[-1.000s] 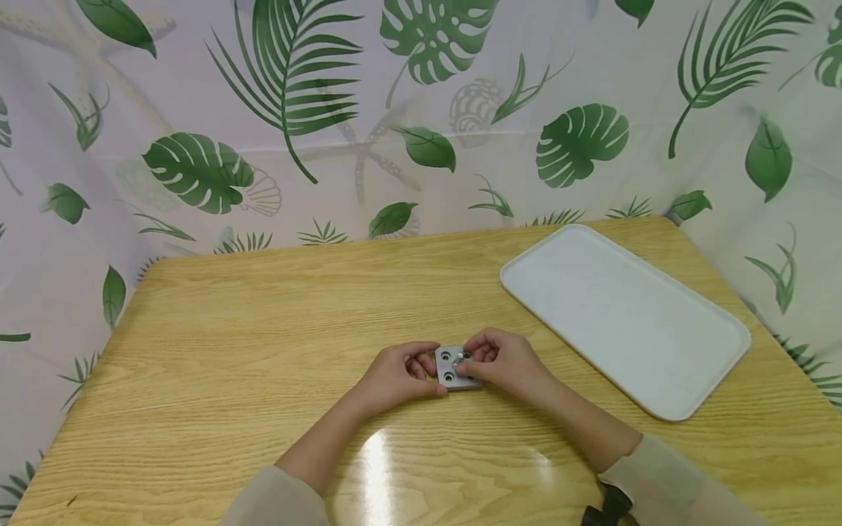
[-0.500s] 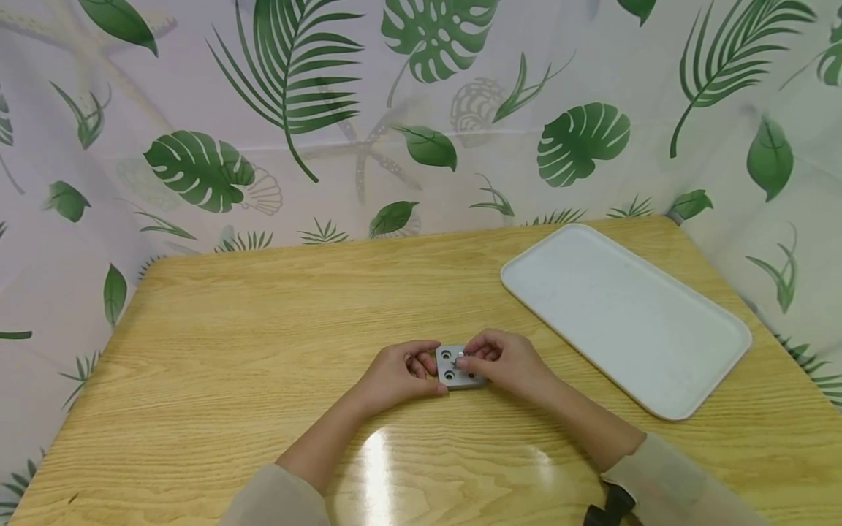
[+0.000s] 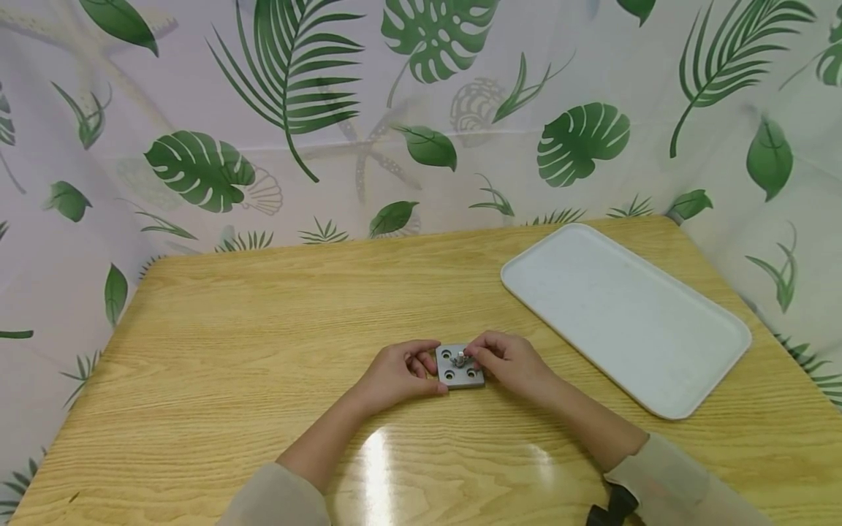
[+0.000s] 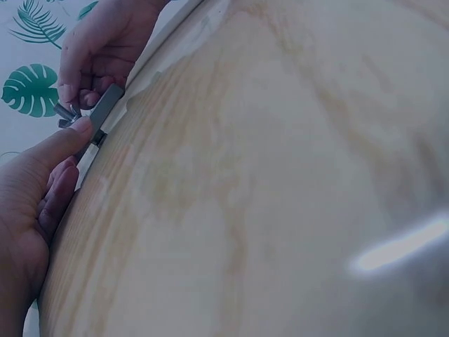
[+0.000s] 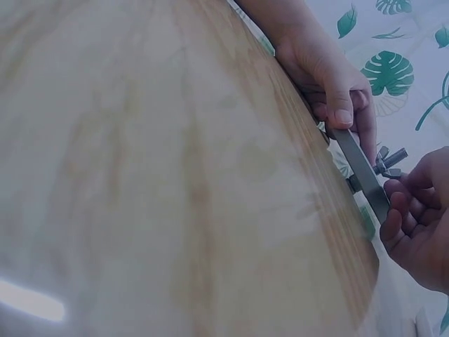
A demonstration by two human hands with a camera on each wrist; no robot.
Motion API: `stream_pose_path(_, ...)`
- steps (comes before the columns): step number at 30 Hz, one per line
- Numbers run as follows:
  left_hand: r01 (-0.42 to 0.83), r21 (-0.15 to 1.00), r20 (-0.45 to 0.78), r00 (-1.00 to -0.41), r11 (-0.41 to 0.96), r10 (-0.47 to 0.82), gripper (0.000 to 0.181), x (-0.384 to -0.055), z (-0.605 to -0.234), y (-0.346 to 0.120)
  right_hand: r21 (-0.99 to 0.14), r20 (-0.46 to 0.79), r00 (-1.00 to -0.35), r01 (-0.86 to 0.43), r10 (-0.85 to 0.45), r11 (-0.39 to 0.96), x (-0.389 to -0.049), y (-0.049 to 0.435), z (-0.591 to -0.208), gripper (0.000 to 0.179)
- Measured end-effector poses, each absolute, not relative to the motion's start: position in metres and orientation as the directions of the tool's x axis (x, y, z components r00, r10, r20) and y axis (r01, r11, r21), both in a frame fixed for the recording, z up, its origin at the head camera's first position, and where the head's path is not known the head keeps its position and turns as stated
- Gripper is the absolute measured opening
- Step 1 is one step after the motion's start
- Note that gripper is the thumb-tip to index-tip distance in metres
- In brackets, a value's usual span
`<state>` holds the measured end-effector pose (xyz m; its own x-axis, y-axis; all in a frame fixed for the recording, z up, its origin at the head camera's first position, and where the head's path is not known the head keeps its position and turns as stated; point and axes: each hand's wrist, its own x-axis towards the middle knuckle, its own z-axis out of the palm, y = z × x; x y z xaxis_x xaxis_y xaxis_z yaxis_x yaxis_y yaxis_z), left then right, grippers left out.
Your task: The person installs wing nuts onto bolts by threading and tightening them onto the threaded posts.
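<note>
A small grey metal plate [image 3: 454,380] with holes near its corners lies at the table's middle. From its centre a threaded bolt [image 5: 398,156] sticks up, with a wing nut [image 3: 459,360] around it. The bolt's head [image 5: 354,184] shows below the plate in the right wrist view. My left hand [image 3: 395,376] grips the plate's left side between thumb and fingers. On the other side, my right hand [image 3: 513,365] has its thumb and curled fingers at one wing of the nut, pinching it. In the left wrist view, the plate [image 4: 105,105] appears edge-on between both hands.
A white rectangular tray [image 3: 631,314] lies at an angle on the right of the wooden table [image 3: 276,314]. A leaf-printed cloth [image 3: 368,88] hangs behind and beside the table. A black strap [image 3: 612,508] is at the right sleeve.
My right thumb and fingers have shifted slightly back to the right, so more of the wing nut and the plate shows. My left hand and the plate have hardly moved.
</note>
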<state>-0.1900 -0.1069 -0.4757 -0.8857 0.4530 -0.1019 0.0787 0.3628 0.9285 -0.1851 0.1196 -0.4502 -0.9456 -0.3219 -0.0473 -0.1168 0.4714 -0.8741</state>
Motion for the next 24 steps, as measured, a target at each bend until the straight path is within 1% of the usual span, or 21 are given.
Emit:
stream_pose_path(12,0.076,0.932,-0.098,-0.89,0.355,0.446,0.07,-0.1894,-0.4741,-0.1061,-0.866,-0.024,-0.942,-0.148,-0.335,0.477,-0.1856,0.121,-0.4512,0.011)
stream_pose_path(19,0.073,0.932,-0.103,-0.885,0.354,0.455,0.071,-0.1894,-0.4744,-0.1064,-0.857,-0.014,-0.942,-0.162,-0.336,0.488,-0.186,0.1215,-0.4544,0.008)
stream_pose_path(24,0.074,0.933,-0.104,-0.882,0.353,0.459,0.073,-0.1904,-0.4767,-0.1069,-0.852,-0.03,-0.94,-0.153,-0.339,0.5,-0.1865,0.1218,-0.4545,0.013)
